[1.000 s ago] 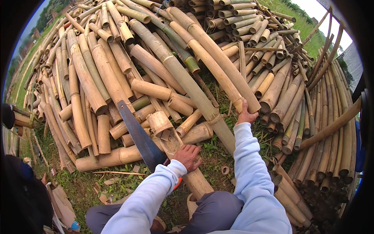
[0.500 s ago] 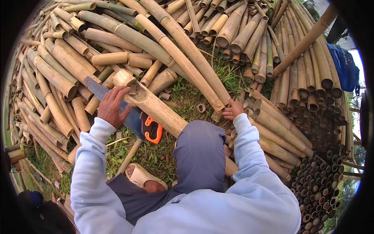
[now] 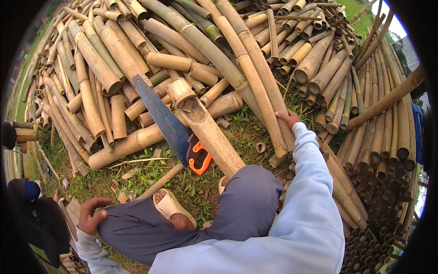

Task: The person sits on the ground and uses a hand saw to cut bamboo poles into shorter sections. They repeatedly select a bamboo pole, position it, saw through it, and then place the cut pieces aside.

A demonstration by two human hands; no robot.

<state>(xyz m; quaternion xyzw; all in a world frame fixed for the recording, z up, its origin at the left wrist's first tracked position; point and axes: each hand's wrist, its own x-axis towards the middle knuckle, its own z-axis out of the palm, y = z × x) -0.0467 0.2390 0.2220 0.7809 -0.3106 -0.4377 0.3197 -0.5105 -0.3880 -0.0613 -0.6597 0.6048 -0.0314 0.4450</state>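
Note:
My right hand (image 3: 289,118) is at the edge of a long bamboo pole (image 3: 260,59), its fingers curled over the side a little above the pole's near end. My left hand (image 3: 92,215) is by my left knee, thumb and fingers apart and holding nothing. Between the hands, a hand saw (image 3: 167,121) with a dark blue blade and an orange and black handle leans against a thick bamboo piece (image 3: 214,139). That piece slants toward my right knee. An opening is cut in its upper side, with a small chip (image 3: 187,105) inside.
Cut bamboo lengths (image 3: 98,64) are heaped at the far left. More poles (image 3: 383,105) are stacked at the right. A thick bamboo tube (image 3: 127,148) lies on the grass behind the saw. A dark-clothed person (image 3: 39,214) is at the left edge.
My left hand has left the saw and moved back to my left knee. My right hand has slid from the pole's end farther up it. The view has shifted left.

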